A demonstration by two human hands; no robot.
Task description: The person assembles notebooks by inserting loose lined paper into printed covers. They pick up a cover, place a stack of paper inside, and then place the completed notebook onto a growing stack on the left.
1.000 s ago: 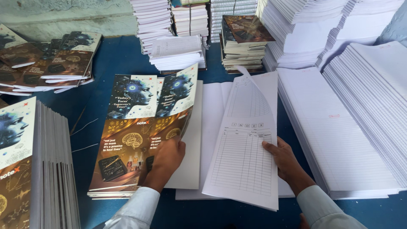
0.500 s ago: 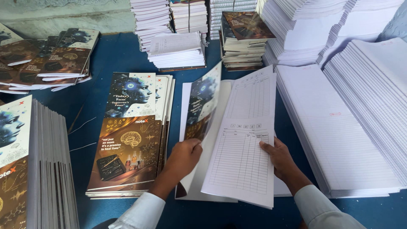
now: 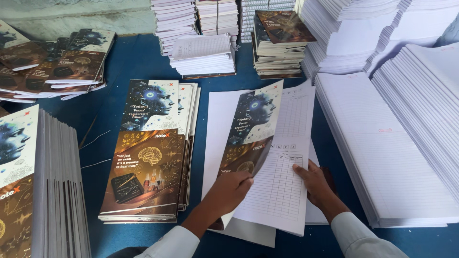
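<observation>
My left hand [image 3: 228,190] grips the lower edge of a glossy printed cover sheet [image 3: 248,129], dark with a blue face picture, held tilted up over the white sheets on the blue table [image 3: 129,62]. My right hand [image 3: 315,181] pinches a white ruled index sheet [image 3: 282,186] lying just right of the cover, partly under it. Beneath both lies a flat pile of white paper [image 3: 217,134]. A stack of the same printed covers [image 3: 148,153] sits to the left of my left hand.
Tall piles of white ruled sheets [image 3: 382,143] fill the right side. Bundled notebooks [image 3: 279,45] and paper blocks [image 3: 203,55] stand at the back. More covers lie at far left [image 3: 62,62], and a thick upright stack [image 3: 43,191] is at the near left.
My left hand has carried one cover from the left stack rightwards over the white sheets. The right hand has kept hold of the ruled sheet, which now lies flatter.
</observation>
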